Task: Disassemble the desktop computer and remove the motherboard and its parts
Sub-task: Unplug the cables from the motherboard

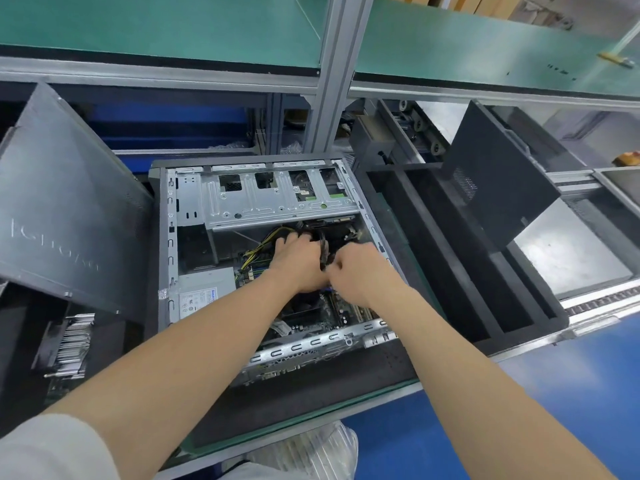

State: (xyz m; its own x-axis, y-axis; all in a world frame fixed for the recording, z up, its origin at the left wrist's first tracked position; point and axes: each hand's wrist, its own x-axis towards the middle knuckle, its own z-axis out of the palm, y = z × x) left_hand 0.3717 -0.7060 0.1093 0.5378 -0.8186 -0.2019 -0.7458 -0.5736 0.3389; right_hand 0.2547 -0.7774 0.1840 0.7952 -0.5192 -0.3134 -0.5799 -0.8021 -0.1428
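Observation:
An open desktop case (166,237) lies on its side on the bench, its silver drive cage (277,195) at the far end. Both my hands reach inside over the motherboard (332,313). My left hand (298,261) is down among the yellow and black power cables (266,240), fingers curled into the bundle. My right hand (356,268) pinches a black cable (323,254) that loops up between the two hands. The power supply (204,292) sits at the case's left side. What lies under my palms is hidden.
A dark side panel (69,216) leans at the left, another panel (495,181) at the right. A black foam tray (433,258) lies right of the case. A finned heatsink (69,344) rests at lower left. A green shelf (173,26) overhangs the back.

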